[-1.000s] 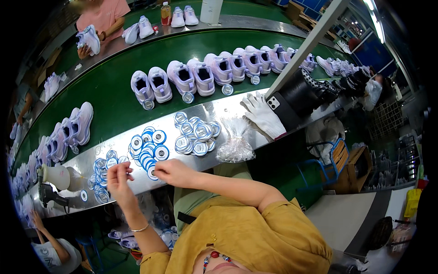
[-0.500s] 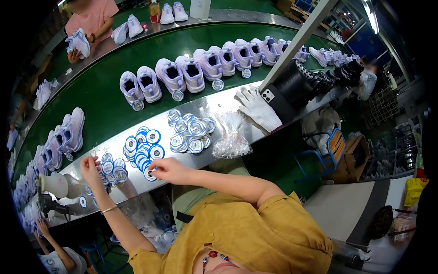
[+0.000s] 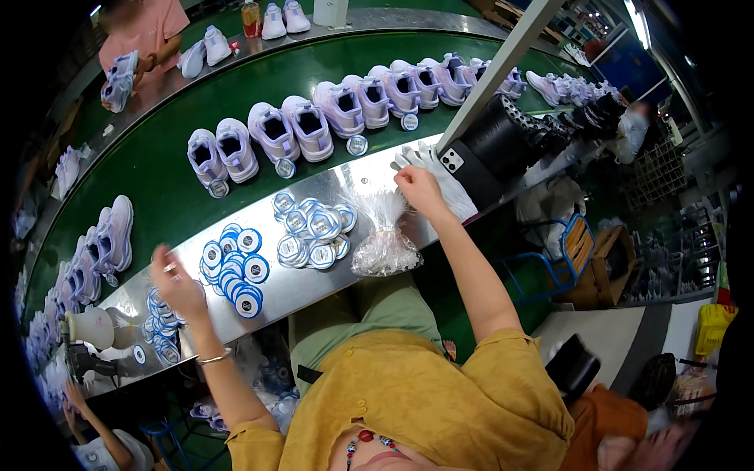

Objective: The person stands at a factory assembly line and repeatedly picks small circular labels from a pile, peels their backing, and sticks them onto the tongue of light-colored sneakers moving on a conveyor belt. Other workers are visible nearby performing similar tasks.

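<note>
My right hand (image 3: 421,191) is at the top of a bundle of clear plastic strands (image 3: 386,243), its fingertips pressed together beside the loose strand ends. Whatever sits in that pinch is too small to make out. Just behind it lies a white knit glove (image 3: 455,187). My left hand (image 3: 181,289) is smeared by motion above a pile of round blue-and-white tags (image 3: 161,323), so its grip does not show. Between my hands are a heap of blue-rimmed round tags (image 3: 236,271) and a heap of tags in clear wrapping (image 3: 314,229).
Pale lilac sneakers (image 3: 271,133) stand in a row on the green conveyor belt (image 3: 149,184), some with round tags hanging. A phone (image 3: 451,160) leans by a slanted metal post (image 3: 503,71). A co-worker (image 3: 145,39) across the belt holds a sneaker.
My right hand has left the blue-rimmed tags and reached right to the strand bundle. My left hand has shifted slightly right and blurred. The view has turned a little.
</note>
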A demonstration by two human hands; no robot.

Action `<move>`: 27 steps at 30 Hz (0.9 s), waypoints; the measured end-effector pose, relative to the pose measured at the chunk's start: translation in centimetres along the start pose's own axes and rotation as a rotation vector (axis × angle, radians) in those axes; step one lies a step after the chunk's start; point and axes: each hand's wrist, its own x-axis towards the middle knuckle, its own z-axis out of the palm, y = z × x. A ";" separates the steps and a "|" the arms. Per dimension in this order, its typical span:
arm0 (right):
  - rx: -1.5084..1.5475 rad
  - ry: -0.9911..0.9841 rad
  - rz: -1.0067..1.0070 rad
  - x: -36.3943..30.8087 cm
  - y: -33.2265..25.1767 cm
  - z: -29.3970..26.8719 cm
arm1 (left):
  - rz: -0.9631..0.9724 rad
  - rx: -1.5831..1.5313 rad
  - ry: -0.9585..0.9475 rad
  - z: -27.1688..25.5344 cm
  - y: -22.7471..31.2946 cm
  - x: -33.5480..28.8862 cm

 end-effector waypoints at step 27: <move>-0.214 -0.037 -0.040 3.9 0.6 2.5 | 0.613 -0.201 -0.786 15.7 23.1 -14.4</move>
